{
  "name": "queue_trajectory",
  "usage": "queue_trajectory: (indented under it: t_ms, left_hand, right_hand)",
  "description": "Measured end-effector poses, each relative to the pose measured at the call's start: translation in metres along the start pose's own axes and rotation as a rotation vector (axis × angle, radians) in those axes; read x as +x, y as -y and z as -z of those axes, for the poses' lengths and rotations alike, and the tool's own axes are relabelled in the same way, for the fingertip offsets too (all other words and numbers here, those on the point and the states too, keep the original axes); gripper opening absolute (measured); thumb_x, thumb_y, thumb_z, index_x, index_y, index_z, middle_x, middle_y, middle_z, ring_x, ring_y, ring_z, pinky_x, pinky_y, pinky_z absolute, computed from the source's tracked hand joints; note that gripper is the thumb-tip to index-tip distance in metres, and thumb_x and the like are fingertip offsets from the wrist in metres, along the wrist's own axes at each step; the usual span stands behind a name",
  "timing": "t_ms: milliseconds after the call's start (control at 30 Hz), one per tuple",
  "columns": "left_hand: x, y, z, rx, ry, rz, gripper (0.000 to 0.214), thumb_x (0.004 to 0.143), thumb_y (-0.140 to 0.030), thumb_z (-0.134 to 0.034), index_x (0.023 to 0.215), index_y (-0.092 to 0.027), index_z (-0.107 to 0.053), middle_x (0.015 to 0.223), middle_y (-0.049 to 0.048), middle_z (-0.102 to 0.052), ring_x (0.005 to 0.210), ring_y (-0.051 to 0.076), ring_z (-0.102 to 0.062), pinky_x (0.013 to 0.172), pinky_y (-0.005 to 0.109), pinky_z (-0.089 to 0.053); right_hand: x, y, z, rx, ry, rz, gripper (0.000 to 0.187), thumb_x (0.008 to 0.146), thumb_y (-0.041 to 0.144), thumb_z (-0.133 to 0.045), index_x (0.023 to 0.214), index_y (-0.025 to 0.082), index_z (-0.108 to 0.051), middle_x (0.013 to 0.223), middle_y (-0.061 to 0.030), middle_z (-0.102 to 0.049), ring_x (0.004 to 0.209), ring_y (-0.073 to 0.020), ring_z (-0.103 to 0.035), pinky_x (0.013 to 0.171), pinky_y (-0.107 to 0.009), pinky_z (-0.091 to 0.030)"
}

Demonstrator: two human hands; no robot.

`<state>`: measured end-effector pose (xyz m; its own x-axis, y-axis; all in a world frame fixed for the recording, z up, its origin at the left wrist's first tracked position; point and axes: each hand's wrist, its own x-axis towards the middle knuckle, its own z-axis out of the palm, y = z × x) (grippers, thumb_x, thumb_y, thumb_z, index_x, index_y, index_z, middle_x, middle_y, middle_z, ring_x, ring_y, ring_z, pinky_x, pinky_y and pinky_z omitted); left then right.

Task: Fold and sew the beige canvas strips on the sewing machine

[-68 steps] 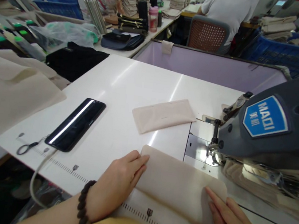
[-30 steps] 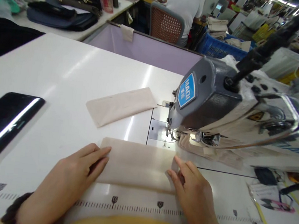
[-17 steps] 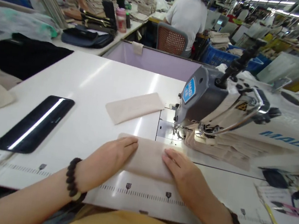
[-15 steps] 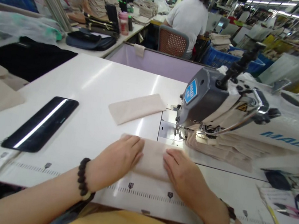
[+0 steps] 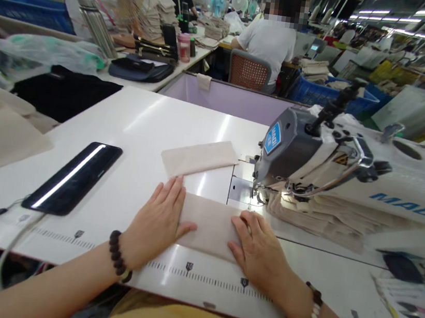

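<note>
A folded beige fabric piece (image 5: 207, 226) lies flat on the white table in front of the sewing machine (image 5: 291, 138). My left hand (image 5: 159, 222) rests on its left end, palm down, fingers stretched out and thumb apart. On the right end lies my right hand (image 5: 258, 243), its fingers bent a little and spread, pressing the cloth. A second beige fabric piece (image 5: 199, 158) lies farther back, left of the needle area. Several gathered beige pieces (image 5: 318, 217) sit under the machine's arm.
A black phone (image 5: 73, 177) with a cable lies to the left, near large beige cloth (image 5: 0, 136) and black cloth (image 5: 65, 90). Pink-handled snips (image 5: 419, 314) are at the right. Beyond the table, a person in a white shirt (image 5: 269, 44) sits facing away.
My left hand has moved left and flattened, its fingers now straight with the thumb out. My right hand stays on the cloth's right end. The camera view has shifted slightly.
</note>
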<state>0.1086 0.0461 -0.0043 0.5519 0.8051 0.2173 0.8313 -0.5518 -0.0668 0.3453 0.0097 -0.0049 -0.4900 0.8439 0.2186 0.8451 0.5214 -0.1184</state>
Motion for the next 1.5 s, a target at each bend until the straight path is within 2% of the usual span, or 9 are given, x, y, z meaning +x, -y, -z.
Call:
queue_trajectory:
  t_ms: [67, 133, 300, 433, 533, 633, 767, 933, 1500]
  left_hand:
    - [-0.005, -0.003, 0.006, -0.008, -0.015, -0.142, 0.043, 0.092, -0.027, -0.038, 0.125, -0.001, -0.042, 0.134, 0.0247, -0.041, 0.123, 0.035, -0.041, 0.101, 0.048, -0.034]
    - [-0.002, -0.010, 0.012, -0.063, 0.034, -0.303, 0.035, 0.092, -0.015, -0.034, 0.125, -0.007, -0.044, 0.125, 0.0179, -0.051, 0.114, 0.029, -0.049, 0.096, 0.041, -0.040]
    - [0.052, -0.017, 0.017, -0.193, 0.157, -0.225, 0.043, 0.091, -0.042, -0.040, 0.115, -0.007, -0.049, 0.109, 0.0149, -0.059, 0.099, 0.025, -0.056, 0.086, 0.038, -0.046]
    - [0.107, -0.018, 0.007, -0.094, 0.169, -0.335, 0.051, 0.088, -0.046, -0.047, 0.118, -0.004, -0.048, 0.125, 0.0204, -0.049, 0.117, 0.034, -0.044, 0.097, 0.050, -0.034]
    - [0.126, -0.029, 0.003, -0.065, 0.168, -0.404, 0.040, 0.088, -0.036, -0.051, 0.111, -0.004, -0.053, 0.119, 0.0198, -0.053, 0.113, 0.032, -0.047, 0.094, 0.045, -0.037]
    - [0.125, -0.041, 0.002, -0.123, 0.200, -0.507, 0.020, 0.090, -0.019, -0.046, 0.100, -0.007, -0.058, 0.107, 0.0142, -0.059, 0.104, 0.024, -0.053, 0.090, 0.035, -0.042]
    - [0.118, -0.046, -0.005, -0.241, 0.115, -0.495, 0.029, 0.086, -0.027, -0.054, 0.104, -0.004, -0.055, 0.116, 0.0172, -0.053, 0.113, 0.027, -0.047, 0.099, 0.037, -0.037]
    - [0.122, -0.040, -0.011, -0.300, 0.091, -0.487, 0.028, 0.085, -0.026, -0.057, 0.105, -0.007, -0.052, 0.113, 0.0139, -0.053, 0.111, 0.026, -0.048, 0.100, 0.039, -0.037]
    - [0.128, -0.040, -0.009, -0.265, 0.118, -0.472, 0.027, 0.087, -0.027, -0.053, 0.105, -0.006, -0.053, 0.109, 0.0141, -0.054, 0.110, 0.026, -0.048, 0.098, 0.039, -0.038]
  right_hand:
    - [0.001, 0.001, 0.001, 0.006, -0.003, 0.003, 0.034, 0.081, 0.022, -0.056, 0.112, 0.010, -0.051, 0.110, -0.0150, -0.049, 0.101, -0.0287, -0.044, 0.090, -0.045, -0.043]
    - [0.002, 0.002, 0.005, 0.015, -0.009, 0.004, 0.031, 0.082, 0.022, -0.054, 0.111, 0.009, -0.053, 0.108, -0.0149, -0.051, 0.100, -0.0285, -0.045, 0.090, -0.046, -0.041]
    - [0.003, -0.007, 0.024, 0.105, 0.027, -0.014, 0.026, 0.086, 0.012, -0.040, 0.106, 0.011, -0.057, 0.104, -0.0126, -0.060, 0.092, -0.0236, -0.052, 0.088, -0.046, -0.040]
    - [0.009, -0.034, 0.036, 0.129, 0.147, 0.060, 0.035, 0.081, 0.004, -0.039, 0.106, 0.014, -0.061, 0.117, -0.0095, -0.059, 0.096, -0.0222, -0.056, 0.083, -0.040, -0.046]
    - [0.010, -0.056, 0.034, 0.172, 0.133, 0.125, 0.042, 0.080, 0.002, -0.036, 0.109, 0.017, -0.061, 0.122, -0.0052, -0.058, 0.101, -0.0183, -0.056, 0.086, -0.034, -0.048]
    - [0.005, -0.068, 0.024, 0.194, 0.063, 0.179, 0.043, 0.081, 0.003, -0.033, 0.112, 0.017, -0.060, 0.122, -0.0060, -0.057, 0.100, -0.0169, -0.056, 0.084, -0.032, -0.049]
    - [-0.003, -0.067, 0.014, 0.097, -0.041, 0.170, 0.036, 0.088, 0.010, -0.032, 0.110, 0.014, -0.061, 0.111, -0.0126, -0.059, 0.089, -0.0189, -0.058, 0.075, -0.032, -0.050]
    - [-0.004, -0.063, 0.014, 0.051, 0.034, 0.068, 0.035, 0.088, 0.010, -0.031, 0.106, 0.014, -0.061, 0.080, -0.0063, -0.054, 0.070, -0.0157, -0.053, 0.064, -0.026, -0.045]
    - [-0.001, -0.062, 0.008, -0.009, 0.018, 0.012, 0.036, 0.088, 0.009, -0.033, 0.113, 0.013, -0.058, 0.086, -0.0078, -0.056, 0.069, -0.0143, -0.054, 0.058, -0.023, -0.042]
